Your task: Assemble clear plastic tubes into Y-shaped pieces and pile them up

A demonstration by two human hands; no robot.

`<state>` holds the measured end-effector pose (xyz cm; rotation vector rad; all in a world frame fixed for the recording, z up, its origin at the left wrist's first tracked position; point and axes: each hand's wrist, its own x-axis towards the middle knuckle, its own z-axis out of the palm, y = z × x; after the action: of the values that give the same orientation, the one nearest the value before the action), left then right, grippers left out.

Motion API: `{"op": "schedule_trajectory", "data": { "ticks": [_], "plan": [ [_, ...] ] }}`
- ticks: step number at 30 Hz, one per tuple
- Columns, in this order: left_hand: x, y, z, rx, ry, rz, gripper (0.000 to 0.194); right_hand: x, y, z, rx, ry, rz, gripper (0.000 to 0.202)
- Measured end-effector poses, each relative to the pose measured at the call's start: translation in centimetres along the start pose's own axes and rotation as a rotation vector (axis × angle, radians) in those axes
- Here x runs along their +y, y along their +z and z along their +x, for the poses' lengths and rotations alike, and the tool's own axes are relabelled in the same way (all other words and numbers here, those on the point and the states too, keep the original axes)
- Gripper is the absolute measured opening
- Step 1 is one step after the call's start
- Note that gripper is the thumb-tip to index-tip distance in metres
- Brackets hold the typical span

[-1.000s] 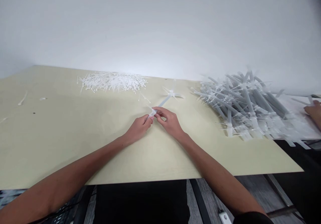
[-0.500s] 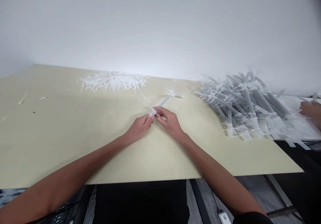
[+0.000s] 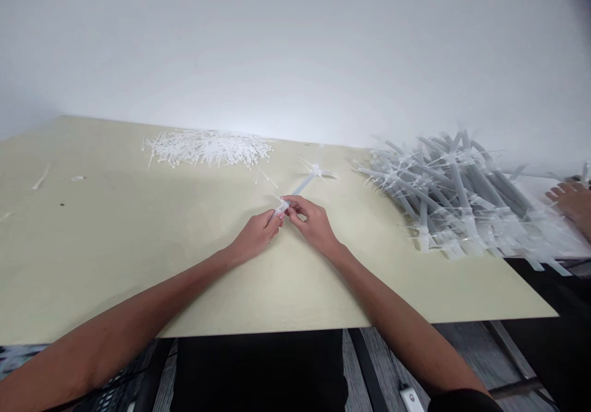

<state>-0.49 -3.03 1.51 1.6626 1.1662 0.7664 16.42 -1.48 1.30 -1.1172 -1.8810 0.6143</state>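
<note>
A slim grey tube [image 3: 303,185] lies slanted on the table, its far end wrapped in clear plastic and bound with white cable ties [image 3: 316,170] whose tails stick out. My left hand [image 3: 255,234] is closed on the near end, where whitish plastic shows between thumb and fingers. Right beside it, my right hand [image 3: 313,222] has its fingers bent round the same tube just above the wrapped near end. A thin cable tie tail sticks up to the left there. The fingertips cover what exactly they pinch.
A heap of loose white cable ties [image 3: 210,148] lies at the back. To the right is a large pile of grey tubes with plastic-wrapped ends [image 3: 443,190]. Another person's hand [image 3: 572,202] is beyond that pile. A few scraps [image 3: 78,178] lie at left.
My two hands and the tube have hardly moved. At the right edge the other person's hand has shifted slightly, its fingers now more spread.
</note>
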Motion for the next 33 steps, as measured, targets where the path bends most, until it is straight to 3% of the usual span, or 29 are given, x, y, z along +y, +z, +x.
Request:
{"op": "schedule_trajectory", "data": {
  "ticks": [9,18,33],
  "plan": [
    [-0.2,0.1,0.0,0.019,0.014,-0.029,0.040,-0.9,0.0,-0.1,-0.009,0.049,0.109,0.038],
    [-0.3,0.2,0.1,0.060,0.012,-0.019,0.041,-1.1,0.9,-0.2,0.105,0.108,0.194,0.018],
    [-0.3,0.2,0.1,0.051,0.038,0.067,0.038,-1.4,1.2,-0.2,0.100,0.174,0.236,0.021]
  ]
}}
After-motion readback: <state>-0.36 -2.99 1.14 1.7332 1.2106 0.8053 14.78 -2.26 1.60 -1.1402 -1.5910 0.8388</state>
